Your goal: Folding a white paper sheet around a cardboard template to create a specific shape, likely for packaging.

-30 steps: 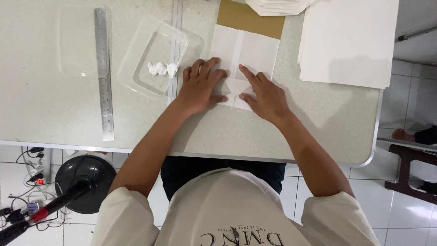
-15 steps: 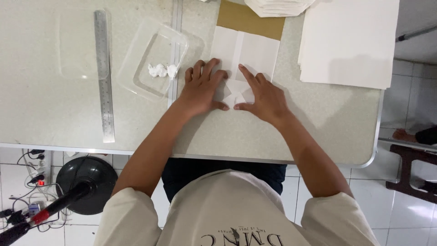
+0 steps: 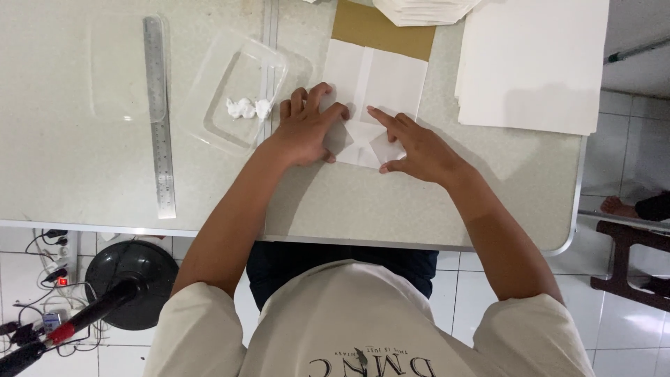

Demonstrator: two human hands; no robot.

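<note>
A folded white paper piece [image 3: 380, 84] lies flat on the grey table [image 3: 84, 181], its far end over a brown card sheet [image 3: 380, 31]. My left hand [image 3: 307, 126] rests on the paper's near left corner, where a small flap is lifted under the fingers. My right hand [image 3: 412, 143] presses the near right corner, index finger stretched toward the middle fold. Both hands press the paper rather than grip it.
A clear plastic lid [image 3: 241, 94] holding white glue blobs [image 3: 246, 108] sits left of the paper. A long steel ruler [image 3: 159, 115] lies farther left. A stack of white sheets [image 3: 534, 63] lies at the right. Folded white pieces [image 3: 422, 8] sit at the far edge.
The near corners of the paper have been folded inward. My left fingers curled over the left flap and my right hand shifted slightly right and nearer.
</note>
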